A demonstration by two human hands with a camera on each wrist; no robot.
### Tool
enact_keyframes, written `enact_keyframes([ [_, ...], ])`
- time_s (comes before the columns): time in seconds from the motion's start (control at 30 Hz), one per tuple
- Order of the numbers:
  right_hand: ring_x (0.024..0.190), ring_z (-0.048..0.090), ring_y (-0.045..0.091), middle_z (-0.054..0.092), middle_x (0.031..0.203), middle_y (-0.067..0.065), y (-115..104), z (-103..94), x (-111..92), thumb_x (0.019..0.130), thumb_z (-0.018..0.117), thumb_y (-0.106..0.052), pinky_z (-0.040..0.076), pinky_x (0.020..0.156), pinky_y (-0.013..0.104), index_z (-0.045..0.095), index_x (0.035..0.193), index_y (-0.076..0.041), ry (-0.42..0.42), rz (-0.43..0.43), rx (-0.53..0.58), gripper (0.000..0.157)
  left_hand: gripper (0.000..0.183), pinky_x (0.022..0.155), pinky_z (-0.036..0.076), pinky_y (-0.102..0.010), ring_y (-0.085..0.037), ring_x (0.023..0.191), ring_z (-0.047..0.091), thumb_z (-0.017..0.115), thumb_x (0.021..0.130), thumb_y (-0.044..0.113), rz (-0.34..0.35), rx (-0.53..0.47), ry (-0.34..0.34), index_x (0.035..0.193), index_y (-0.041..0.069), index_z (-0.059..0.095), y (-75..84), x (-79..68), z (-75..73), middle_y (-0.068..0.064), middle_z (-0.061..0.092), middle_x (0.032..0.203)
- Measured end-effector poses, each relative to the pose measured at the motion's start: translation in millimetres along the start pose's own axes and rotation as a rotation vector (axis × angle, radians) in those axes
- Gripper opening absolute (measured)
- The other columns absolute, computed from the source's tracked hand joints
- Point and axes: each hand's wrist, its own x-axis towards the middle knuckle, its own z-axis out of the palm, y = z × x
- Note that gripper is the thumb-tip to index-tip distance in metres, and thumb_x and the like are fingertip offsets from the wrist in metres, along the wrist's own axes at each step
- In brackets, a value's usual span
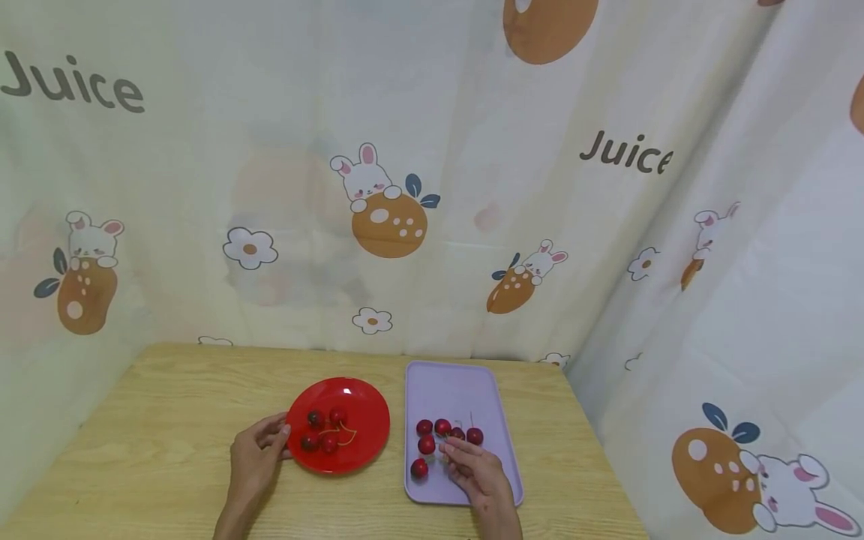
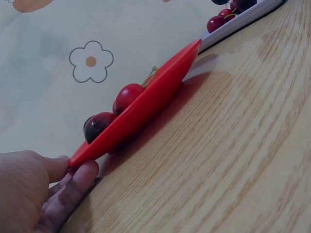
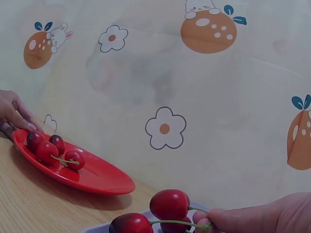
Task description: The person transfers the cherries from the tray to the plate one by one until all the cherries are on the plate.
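Note:
My left hand point(image 1: 255, 454) pinches the left rim of a round red plate point(image 1: 367, 431), thumb on top and fingers beneath. Several dark red cherries point(image 2: 129, 97) with stems lie on the plate, toward its left half. Over the lavender tray point(image 1: 452, 386), my right hand point(image 1: 481, 474) pinches the green stems of a pair of cherries point(image 3: 169, 204) between thumb and fingertips. These cherries hang to the left of the fingertips in the right wrist view. Other cherries point(image 1: 475, 436) lie on the tray just beyond the hand.
Plate and tray stand side by side on a light wood-grain table point(image 1: 182, 405), with a narrow strip of wood between them. Behind the table and along its right side hangs a pale curtain point(image 1: 297, 187) printed with rabbits, fruit and flowers.

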Motion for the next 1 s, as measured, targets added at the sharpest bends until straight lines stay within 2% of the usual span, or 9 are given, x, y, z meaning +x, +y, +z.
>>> enact_keyframes([
  [0.37,0.081,0.077,0.005,0.084,0.091,0.001,-1.7,1.7,2.8,0.100,0.072,0.005,0.059,0.073,0.014,0.083,0.105,-0.009,-0.016,0.041,0.073,0.019,0.034,0.067,0.072,-0.028,0.000,0.079,0.073,0.067,0.106,0.000,0.021,-0.021,0.007,0.140,-0.008,0.068,0.5,-0.2,0.6,-0.031,0.073,0.123],
  [0.73,0.082,0.076,0.006,0.084,0.092,0.002,-2.1,5.0,-0.5,0.102,0.068,0.005,0.060,0.075,0.014,0.082,0.109,-0.006,-0.036,0.044,0.086,0.019,0.034,0.068,0.072,-0.028,-0.001,0.079,0.074,0.065,0.107,0.000,0.008,-0.014,0.006,0.141,-0.007,0.067,-0.1,0.6,-0.1,-0.031,0.073,0.124],
  [1.0,0.081,0.075,0.005,0.084,0.093,0.002,-1.7,9.0,-0.9,0.104,0.067,0.004,0.059,0.075,0.013,0.082,0.109,-0.007,-0.058,0.053,0.110,0.019,0.033,0.066,0.072,-0.029,-0.001,0.078,0.074,0.067,0.106,-0.001,0.029,-0.031,0.011,0.139,-0.008,0.068,-2.4,-0.1,0.3,-0.033,0.073,0.123],
])
